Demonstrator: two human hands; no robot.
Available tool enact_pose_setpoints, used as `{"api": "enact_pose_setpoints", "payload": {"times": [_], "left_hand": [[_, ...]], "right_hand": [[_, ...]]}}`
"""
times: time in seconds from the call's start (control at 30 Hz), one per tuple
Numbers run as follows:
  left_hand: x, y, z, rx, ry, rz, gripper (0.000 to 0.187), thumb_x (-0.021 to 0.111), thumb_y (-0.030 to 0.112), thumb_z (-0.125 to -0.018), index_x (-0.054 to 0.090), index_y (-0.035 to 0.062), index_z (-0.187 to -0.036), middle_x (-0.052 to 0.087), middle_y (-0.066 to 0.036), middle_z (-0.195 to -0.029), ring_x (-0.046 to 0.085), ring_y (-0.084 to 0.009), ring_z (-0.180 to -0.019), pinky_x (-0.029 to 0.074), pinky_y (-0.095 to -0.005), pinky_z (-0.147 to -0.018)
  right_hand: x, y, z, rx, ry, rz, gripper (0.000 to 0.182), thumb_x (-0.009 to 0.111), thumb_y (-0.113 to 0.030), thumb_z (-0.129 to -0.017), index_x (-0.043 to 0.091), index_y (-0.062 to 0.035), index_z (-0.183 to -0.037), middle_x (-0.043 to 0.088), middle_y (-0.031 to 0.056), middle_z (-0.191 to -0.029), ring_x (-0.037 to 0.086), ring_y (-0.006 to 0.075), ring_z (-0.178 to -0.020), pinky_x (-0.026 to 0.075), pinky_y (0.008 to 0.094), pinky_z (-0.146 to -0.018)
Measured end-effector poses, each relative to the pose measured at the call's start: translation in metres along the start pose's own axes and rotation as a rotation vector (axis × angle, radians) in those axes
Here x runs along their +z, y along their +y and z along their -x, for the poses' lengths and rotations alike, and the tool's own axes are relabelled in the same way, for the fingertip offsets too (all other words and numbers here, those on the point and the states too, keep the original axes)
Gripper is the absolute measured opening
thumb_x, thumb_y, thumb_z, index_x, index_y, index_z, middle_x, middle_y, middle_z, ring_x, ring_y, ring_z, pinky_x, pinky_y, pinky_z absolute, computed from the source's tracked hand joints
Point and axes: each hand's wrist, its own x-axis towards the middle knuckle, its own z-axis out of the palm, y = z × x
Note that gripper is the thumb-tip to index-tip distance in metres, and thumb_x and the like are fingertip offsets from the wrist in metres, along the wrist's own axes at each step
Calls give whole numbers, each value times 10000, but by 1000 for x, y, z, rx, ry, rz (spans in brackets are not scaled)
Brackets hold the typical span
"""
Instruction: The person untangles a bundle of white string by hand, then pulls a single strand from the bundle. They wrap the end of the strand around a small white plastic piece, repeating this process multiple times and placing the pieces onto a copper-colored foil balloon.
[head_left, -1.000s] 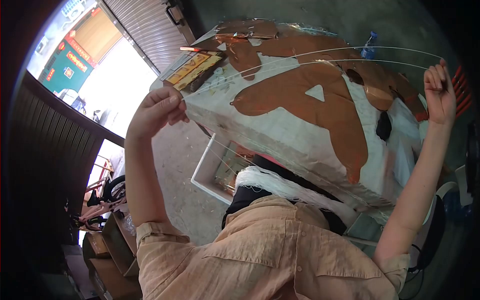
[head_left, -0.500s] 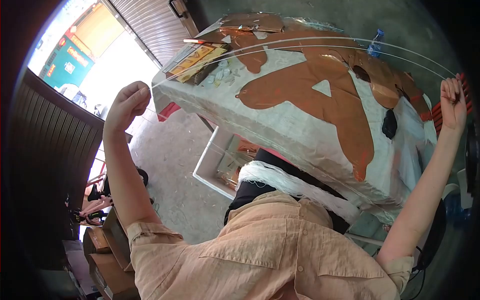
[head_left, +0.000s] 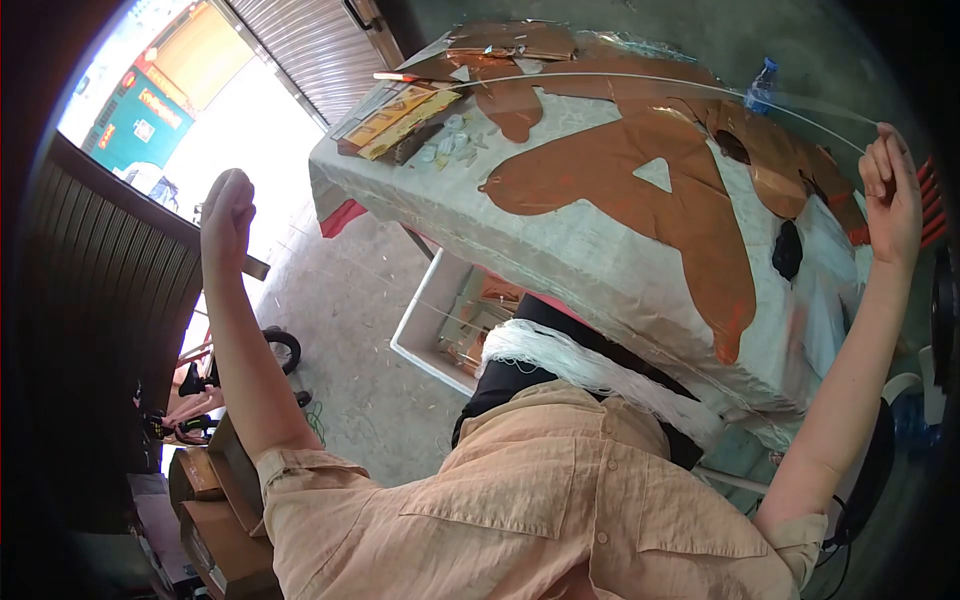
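My left hand (head_left: 228,212) is raised far out to the left, fingers closed in a fist. My right hand (head_left: 890,190) is up at the right edge, pinching a thin white strand (head_left: 640,76) that arcs across above the table. Near the left hand the strand is too fine to make out. A thick bundle of white fibres (head_left: 600,375) lies across my lap, against my beige shirt. Below the strand, copper-coloured foil shapes (head_left: 640,190) lie flat on the cloth-covered table (head_left: 560,255).
Gold packets (head_left: 395,115) and a blue bottle (head_left: 762,85) sit at the table's far side, a black object (head_left: 787,250) at its right. A white tray (head_left: 425,330) stands on the floor under the table. Cardboard boxes (head_left: 215,500) and a bicycle (head_left: 270,350) are at left.
My left hand has swung outward and to the left, away from the table, drawing the strand longer. My right hand stayed raised at the right edge.
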Motion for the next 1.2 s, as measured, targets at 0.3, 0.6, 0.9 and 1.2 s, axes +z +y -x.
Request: {"api": "enact_pose_setpoints", "payload": {"times": [0.3, 0.6, 0.9, 1.2], "left_hand": [[-22, -11, -5, 701, 519, -717, 226, 498, 173, -871, 553, 31, -703, 461, 14, -609, 419, -87, -539, 356, -252, -459], [-33, -3, 17, 676, 558, -1262, 344, 457, 265, -898, 555, 13, -686, 493, -88, -576, 459, -189, -492, 366, -311, -478], [-33, -102, 32, 203, 358, -1693, 391, 479, 341, -847, 556, 40, -609, 549, -145, -636, 543, -328, -593, 431, -399, -555], [142, -124, 53, 365, -169, -1306, 115, 588, 139, -748, 631, 66, -826, 610, -132, -864, 570, -280, -858, 440, -364, -730]], "right_hand": [[51, 24, 15, 69, -142, 79, 207, 414, -140, -918, 552, -19, -1015, 337, -35, -620, 280, 46, -513, 235, 181, -472], [70, 27, 17, -372, -2, 863, 113, 492, -60, -877, 582, -26, -936, 464, -53, -713, 386, 5, -627, 280, 141, -544], [83, 66, 24, 45, -488, 967, 55, 567, -22, -752, 561, 26, -725, 488, 28, -685, 467, 97, -636, 359, 244, -571], [74, 129, 23, 467, -635, 411, 84, 596, -66, -757, 613, 16, -754, 520, 4, -758, 478, 84, -652, 371, 220, -572]]}}
